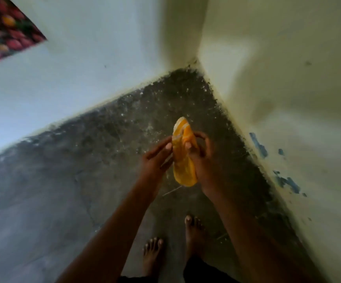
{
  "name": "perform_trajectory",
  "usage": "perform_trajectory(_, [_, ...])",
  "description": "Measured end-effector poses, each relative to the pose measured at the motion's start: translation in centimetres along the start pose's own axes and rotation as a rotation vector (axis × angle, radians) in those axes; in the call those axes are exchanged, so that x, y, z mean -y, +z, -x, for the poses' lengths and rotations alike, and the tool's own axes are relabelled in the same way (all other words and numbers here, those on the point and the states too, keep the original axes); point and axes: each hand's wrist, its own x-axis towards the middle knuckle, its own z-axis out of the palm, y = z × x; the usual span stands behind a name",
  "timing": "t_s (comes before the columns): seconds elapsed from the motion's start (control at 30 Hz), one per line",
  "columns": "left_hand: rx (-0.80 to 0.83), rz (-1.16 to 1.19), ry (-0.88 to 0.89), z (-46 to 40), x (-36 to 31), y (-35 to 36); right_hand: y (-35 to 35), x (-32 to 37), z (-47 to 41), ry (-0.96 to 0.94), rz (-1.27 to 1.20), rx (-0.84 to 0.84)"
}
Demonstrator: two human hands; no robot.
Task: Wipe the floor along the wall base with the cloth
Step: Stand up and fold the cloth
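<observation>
Two walls meet in a corner ahead — the floor (84, 180) spreads before it. Both hands (157, 158) hold the cloth (182, 160) above the floor (bare feet (152, 256) below, nearer), close to the right wall (287, 88).

This looks like a room in a simple home: a bare corner where two painted walls (277, 78) meet a rough grey cement floor (43, 190), a flowered cloth (4, 27) hanging nearby, and bare feet (194, 231).
</observation>
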Motion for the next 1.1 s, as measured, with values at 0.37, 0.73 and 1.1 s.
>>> perform_trajectory(0.37, [-0.106, -0.301, 0.156, 30.1, -24.0, 1.8, 2.0, 29.2, 25.2, 0.192, -0.267, 0.067])
perform_trajectory(0.73, [0.08, -0.445, 0.331, 42.8, -31.3, -7.5, 10.4, 38.0, 32.6, 0.34, -0.305, 0.201])
perform_trajectory(1.1, [-0.182, -0.69, 0.48, 46.9, -41.2, -21.2, 24.1, 42.5, 39.1, -0.117, 0.246, 0.597])
